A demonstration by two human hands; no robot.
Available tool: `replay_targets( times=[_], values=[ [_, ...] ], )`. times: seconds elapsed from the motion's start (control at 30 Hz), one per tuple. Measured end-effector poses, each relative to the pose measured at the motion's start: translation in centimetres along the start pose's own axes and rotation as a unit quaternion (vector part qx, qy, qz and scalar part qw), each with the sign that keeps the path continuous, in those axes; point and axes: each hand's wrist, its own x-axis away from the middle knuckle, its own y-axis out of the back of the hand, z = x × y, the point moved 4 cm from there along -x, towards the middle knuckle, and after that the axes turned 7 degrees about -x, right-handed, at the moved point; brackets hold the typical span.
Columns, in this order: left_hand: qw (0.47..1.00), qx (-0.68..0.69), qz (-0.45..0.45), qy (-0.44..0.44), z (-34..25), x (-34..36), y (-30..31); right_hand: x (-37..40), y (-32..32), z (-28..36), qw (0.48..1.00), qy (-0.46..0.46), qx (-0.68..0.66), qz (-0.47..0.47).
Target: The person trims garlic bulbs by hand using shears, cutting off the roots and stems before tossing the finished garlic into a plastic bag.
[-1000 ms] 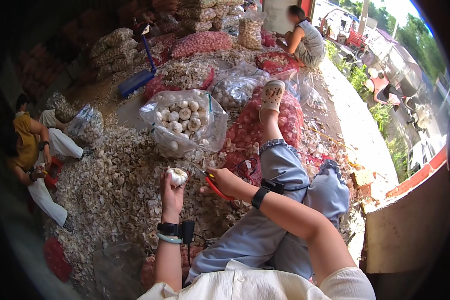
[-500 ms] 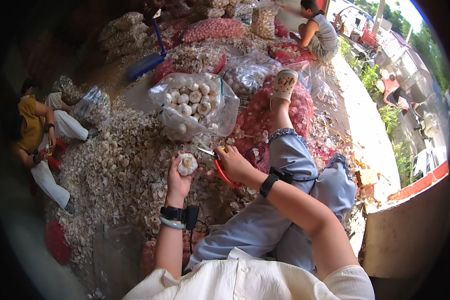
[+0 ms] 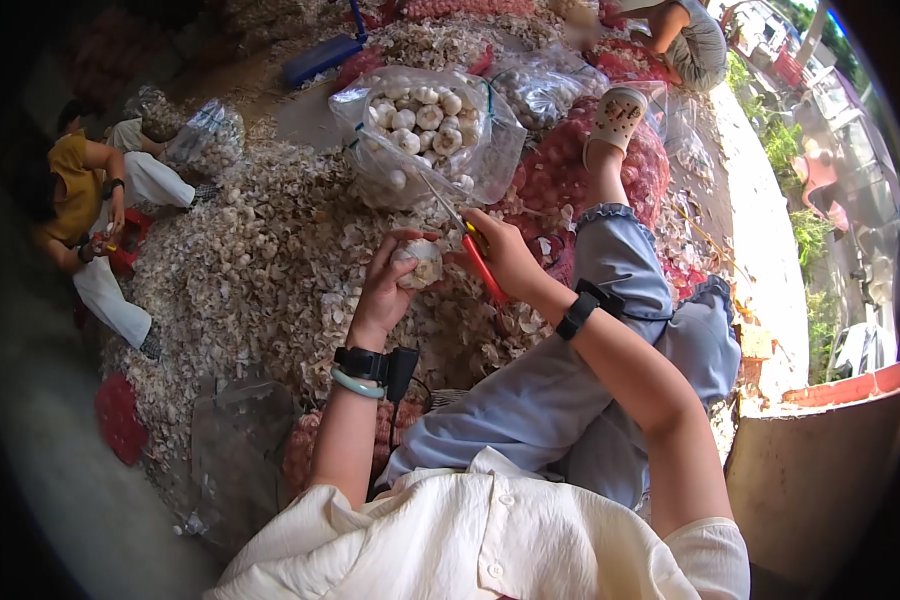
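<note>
The left hand (image 3: pixel 375 298) holds a white garlic bulb (image 3: pixel 419 264), its fingers partly open and curved around the bulb's side. The right hand (image 3: pixel 503 258) is closed on the handles of a pair of scissors (image 3: pixel 485 268), red-orange and yellow, its fingers wrapped about them. The scissors' blades point up and to the left, away from the bulb, and overlap the lower edge of a clear plastic bag (image 3: pixel 495 150) in the view; whether they touch it cannot be told. That bag is open and holds many whole bulbs. The garlic bulb is between the two hands, above a wide layer of loose papery skins (image 3: pixel 260 260) that covers the floor.

To the right of the clear bag, a red mesh sack (image 3: pixel 645 165) lies beside the wearer's raised foot in a beige clog (image 3: pixel 619 118). A blue dustpan (image 3: pixel 322 60) lies beyond the clear bag, to its left. Off to the left, a person in a yellow top (image 3: pixel 73 185) sits by a red container (image 3: pixel 130 240); another person (image 3: pixel 698 45) crouches at the upper right.
</note>
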Motion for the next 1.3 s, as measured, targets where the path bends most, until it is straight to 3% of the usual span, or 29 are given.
replay_targets(
  times=[0.07, 0.13, 0.27, 0.47, 0.63, 0.87, 1.07, 1.2, 1.3],
  values=[
    [1.000, 0.001, 0.013, 0.013, 0.5, 0.0, -0.3, 0.4, 0.1, 0.4, 1.000, 0.000, -0.014, -0.026],
    [0.995, -0.088, 0.040, 0.003, 0.6, -0.1, -0.6, -0.1, 0.6, 0.8, 0.995, 0.037, -0.063, -0.061],
    [0.990, -0.110, 0.074, 0.057, 0.6, 0.0, -1.3, -0.4, 0.7, 1.3, 0.990, -0.012, -0.144, -0.007],
    [0.976, -0.197, 0.065, 0.060, 0.7, -0.1, -1.3, -0.5, 0.2, 1.4, 0.996, 0.030, -0.071, 0.033],
    [0.975, -0.202, 0.075, 0.055, 0.9, -0.1, -1.1, -0.4, 0.4, 1.8, 0.997, -0.014, -0.070, 0.040],
    [0.981, -0.173, 0.060, 0.063, 0.9, 0.0, -0.8, -0.4, 0.5, 1.2, 0.986, -0.046, -0.159, 0.031],
    [0.998, -0.030, 0.015, 0.055, 0.8, 0.0, 0.0, -0.4, 0.0, 1.0, 0.973, -0.069, -0.214, 0.062],
    [0.999, 0.015, 0.011, 0.032, 0.5, 0.1, 0.7, -0.4, 0.2, 1.1, 0.977, -0.077, -0.185, 0.072],
    [0.999, 0.008, 0.033, 0.039, 0.5, 0.1, 0.8, -0.4, 0.5, 1.3, 0.993, -0.018, -0.118, 0.010]
  ],
)
